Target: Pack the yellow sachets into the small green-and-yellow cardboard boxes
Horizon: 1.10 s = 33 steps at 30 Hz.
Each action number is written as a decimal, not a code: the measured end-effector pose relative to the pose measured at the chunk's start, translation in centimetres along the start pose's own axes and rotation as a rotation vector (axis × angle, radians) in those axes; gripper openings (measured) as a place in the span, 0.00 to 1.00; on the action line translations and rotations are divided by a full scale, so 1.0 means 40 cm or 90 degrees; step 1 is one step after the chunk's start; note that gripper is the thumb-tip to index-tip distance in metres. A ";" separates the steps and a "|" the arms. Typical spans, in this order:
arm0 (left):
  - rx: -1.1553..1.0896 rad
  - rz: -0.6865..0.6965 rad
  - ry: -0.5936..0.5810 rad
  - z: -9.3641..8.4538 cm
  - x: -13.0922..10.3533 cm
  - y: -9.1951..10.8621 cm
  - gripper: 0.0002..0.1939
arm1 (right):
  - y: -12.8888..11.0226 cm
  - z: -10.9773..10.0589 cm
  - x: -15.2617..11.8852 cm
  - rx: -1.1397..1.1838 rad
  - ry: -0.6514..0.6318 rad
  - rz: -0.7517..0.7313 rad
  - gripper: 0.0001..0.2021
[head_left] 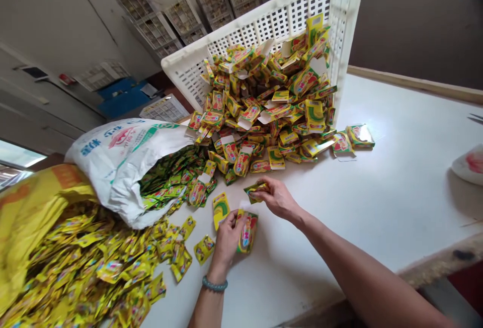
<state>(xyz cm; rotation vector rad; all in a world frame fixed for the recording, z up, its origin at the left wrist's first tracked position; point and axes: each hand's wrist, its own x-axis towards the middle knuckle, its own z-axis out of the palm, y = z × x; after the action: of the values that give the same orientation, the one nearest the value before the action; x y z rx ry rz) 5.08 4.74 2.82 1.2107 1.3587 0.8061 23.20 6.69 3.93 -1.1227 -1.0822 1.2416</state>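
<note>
The small open carton (248, 232) is in your left hand (228, 240), just above the white tabletop (302, 267), its pale flap standing up at the top end. Your left fingers are clamped on the carton, the thumb lying across its printed front. Your right hand (277, 197) is up and to the right of it, thumb and fingertips pinched together on a green-and-yellow packet (255, 192), which sits near the carton's open end and apart from it.

Right behind your left fingers lies a yellow box (221, 209) with a green curved mark. Just left of your left hand, a loose yellow packet (204, 249) lies flat on the table. You wear a bluish beaded bracelet (215, 284) on your left wrist.

Farther left, yellow packets (124, 262) spill in a broad heap from a yellow sack (41, 197). Behind that, a white sack (124, 162) with red, blue and green print opens onto a pile of green packets (169, 182).

Beyond your hands, a large white plastic basket (349, 31) lies tipped on its side, and a mound of small printed cartons (264, 111) pours out of its mouth onto the table. Stacked crates (151, 26) stand in the background.
</note>
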 end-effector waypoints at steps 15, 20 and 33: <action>-0.088 0.044 0.002 -0.047 -0.038 -0.053 0.22 | 0.007 0.013 -0.017 -0.373 -0.201 0.000 0.05; -0.065 0.037 -0.016 -0.027 -0.037 -0.053 0.21 | 0.002 0.028 -0.029 -0.483 -0.223 -0.044 0.10; -0.184 -0.033 -0.050 -0.017 -0.048 -0.019 0.19 | 0.007 0.045 -0.041 -0.419 -0.104 -0.093 0.03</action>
<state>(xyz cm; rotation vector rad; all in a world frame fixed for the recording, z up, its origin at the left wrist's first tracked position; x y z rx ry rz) 4.03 2.84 2.74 0.9680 1.1601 0.8752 21.33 5.10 3.88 -1.4070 -1.7403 0.8871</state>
